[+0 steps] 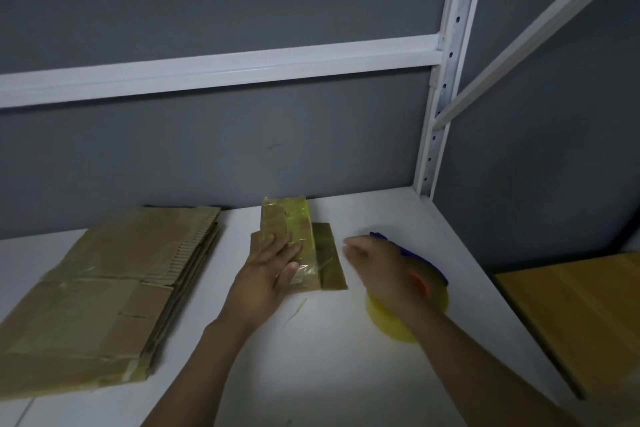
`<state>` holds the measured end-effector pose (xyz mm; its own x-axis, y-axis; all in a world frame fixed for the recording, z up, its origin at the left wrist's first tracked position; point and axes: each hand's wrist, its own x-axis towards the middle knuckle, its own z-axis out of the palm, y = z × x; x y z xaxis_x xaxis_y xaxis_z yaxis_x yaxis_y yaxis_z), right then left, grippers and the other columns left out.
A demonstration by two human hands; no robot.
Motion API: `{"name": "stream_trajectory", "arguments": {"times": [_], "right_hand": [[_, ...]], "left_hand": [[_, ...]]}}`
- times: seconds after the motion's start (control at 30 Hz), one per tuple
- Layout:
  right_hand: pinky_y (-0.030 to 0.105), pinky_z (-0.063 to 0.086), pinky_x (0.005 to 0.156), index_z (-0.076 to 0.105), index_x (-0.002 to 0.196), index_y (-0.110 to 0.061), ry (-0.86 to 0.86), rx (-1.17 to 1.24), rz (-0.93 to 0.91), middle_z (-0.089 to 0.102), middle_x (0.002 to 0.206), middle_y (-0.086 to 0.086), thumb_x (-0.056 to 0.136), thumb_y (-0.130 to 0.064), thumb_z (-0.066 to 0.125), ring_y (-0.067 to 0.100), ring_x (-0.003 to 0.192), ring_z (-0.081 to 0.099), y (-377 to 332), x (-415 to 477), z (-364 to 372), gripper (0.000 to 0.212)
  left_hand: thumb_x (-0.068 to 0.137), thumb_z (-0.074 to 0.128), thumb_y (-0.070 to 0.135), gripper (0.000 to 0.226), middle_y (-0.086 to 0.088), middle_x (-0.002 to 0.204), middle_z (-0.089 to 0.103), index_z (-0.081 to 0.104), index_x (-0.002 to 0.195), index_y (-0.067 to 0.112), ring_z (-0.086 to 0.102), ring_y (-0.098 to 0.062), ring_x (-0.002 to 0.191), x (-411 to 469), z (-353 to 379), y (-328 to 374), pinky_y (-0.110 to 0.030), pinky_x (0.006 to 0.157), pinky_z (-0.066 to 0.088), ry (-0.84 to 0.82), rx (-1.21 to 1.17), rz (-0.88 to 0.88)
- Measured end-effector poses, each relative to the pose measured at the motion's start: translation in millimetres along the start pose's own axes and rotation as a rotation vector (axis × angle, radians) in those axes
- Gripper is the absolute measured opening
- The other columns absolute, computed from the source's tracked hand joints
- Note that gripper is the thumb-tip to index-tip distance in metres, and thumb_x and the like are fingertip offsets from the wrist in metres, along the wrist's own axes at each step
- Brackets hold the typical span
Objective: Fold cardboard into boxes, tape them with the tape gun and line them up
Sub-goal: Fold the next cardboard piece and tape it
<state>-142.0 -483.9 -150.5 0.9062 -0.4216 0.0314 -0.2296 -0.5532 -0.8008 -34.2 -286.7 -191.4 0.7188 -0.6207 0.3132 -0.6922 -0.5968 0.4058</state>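
A small flat cardboard piece [310, 246] with shiny yellowish tape along it lies on the white shelf [311, 357], near the back wall. My left hand [273, 270] rests on its near left part with straight fingers. To the right, a blue tape gun [420, 262] with an orange tab and a yellow tape roll [384, 322] lies on the shelf. My right hand [381, 267] is over the tape gun, its fingers loosely curled; the frame is blurred there and I cannot tell whether it grips the handle.
A stack of flattened cardboard sheets [104, 295] fills the left of the shelf. A white metal upright [443, 87] and crossbar [214, 69] stand against the grey wall. A yellow wooden surface [581, 315] lies lower at the right. A thin tape scrap [296, 310] lies between my arms.
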Motion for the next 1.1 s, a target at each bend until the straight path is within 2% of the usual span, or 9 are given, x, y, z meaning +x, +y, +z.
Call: {"name": "stream_trajectory", "arguments": {"times": [0.2,0.33,0.43,0.53,0.7,0.77,0.9,1.0,1.1], "right_hand": [[0.035,0.053,0.092,0.062,0.091,-0.013,-0.211,0.659,0.406,0.069,0.099,0.008,0.095,-0.027,0.058,0.021,0.095,0.066,-19,10,34,0.015],[0.026,0.055,0.059,0.060,0.084,-0.005,-0.143,0.782,0.490,0.062,0.070,0.007,0.093,-0.013,0.060,0.017,0.064,0.060,-22,15,34,0.012],[0.022,0.049,0.044,0.057,0.078,-0.003,-0.117,0.770,0.566,0.053,0.062,0.007,0.092,-0.009,0.060,0.015,0.052,0.050,-19,16,45,0.015],[0.030,0.056,0.053,0.059,0.087,-0.001,-0.085,0.599,0.543,0.057,0.063,0.009,0.097,-0.023,0.055,0.018,0.053,0.056,-18,15,64,0.025],[0.031,0.052,0.047,0.027,0.132,-0.016,-0.095,0.522,0.676,0.055,0.092,0.013,0.098,-0.030,0.050,0.021,0.065,0.058,-19,13,69,0.043],[0.026,0.051,0.046,0.017,0.143,-0.030,-0.089,0.400,0.496,0.057,0.106,0.011,0.099,-0.028,0.047,0.024,0.076,0.061,-14,8,71,0.053],[0.016,0.044,0.090,0.053,0.133,-0.019,0.027,0.053,-0.309,0.047,0.140,0.000,0.097,-0.011,0.048,0.008,0.117,0.051,-10,4,70,0.037],[0.025,0.027,0.112,0.046,0.140,-0.015,-0.101,-0.287,-0.512,0.031,0.154,-0.002,0.095,-0.010,0.053,0.015,0.138,0.031,0,17,52,0.046],[0.019,0.010,0.113,0.037,0.145,-0.020,-0.218,-0.416,-0.586,0.024,0.153,-0.012,0.093,-0.018,0.060,0.007,0.144,0.012,12,31,37,0.058]], "left_hand": [[0.080,0.015,0.083,0.079,0.027,0.143,0.029,0.048,0.137,0.039,0.017,0.002,0.140,-3,-8,-7,-0.011,0.110,0.010,-0.021,-0.080,-0.030],[0.079,0.012,0.084,0.079,0.031,0.142,0.027,0.046,0.137,0.043,0.015,0.006,0.140,-2,-9,-10,-0.003,0.106,0.005,-0.055,-0.076,-0.042],[0.081,0.011,0.080,0.078,0.029,0.144,0.024,0.045,0.139,0.041,0.011,0.007,0.139,-3,-7,-7,0.002,0.101,0.000,-0.069,-0.033,-0.021],[0.081,0.004,0.082,0.086,0.023,0.147,0.025,0.045,0.141,0.036,0.011,0.003,0.141,-4,-3,-8,-0.005,0.107,0.002,-0.062,-0.032,0.010],[0.082,0.000,0.080,0.086,0.019,0.151,0.023,0.039,0.144,0.036,0.009,-0.002,0.143,-4,-5,-9,-0.016,0.111,0.008,-0.085,-0.014,0.033],[0.081,0.002,0.081,0.087,0.021,0.149,0.024,0.042,0.143,0.035,0.012,-0.002,0.142,-4,-7,-8,-0.019,0.112,0.013,-0.087,-0.031,0.040],[0.096,0.041,0.046,0.042,0.028,0.129,0.038,0.059,0.128,0.027,0.047,-0.009,0.122,-7,-17,-12,-0.033,0.101,0.045,-0.029,-0.259,0.020],[0.093,0.054,0.003,0.040,0.018,0.132,0.045,0.058,0.129,0.020,0.047,-0.010,0.125,-8,-33,-24,-0.021,0.104,0.037,-0.066,-0.199,0.075],[0.084,0.066,0.000,0.054,0.010,0.139,0.046,0.057,0.134,0.016,0.042,0.000,0.128,-9,-37,-45,-0.010,0.108,0.029,-0.089,-0.139,0.191]]}}
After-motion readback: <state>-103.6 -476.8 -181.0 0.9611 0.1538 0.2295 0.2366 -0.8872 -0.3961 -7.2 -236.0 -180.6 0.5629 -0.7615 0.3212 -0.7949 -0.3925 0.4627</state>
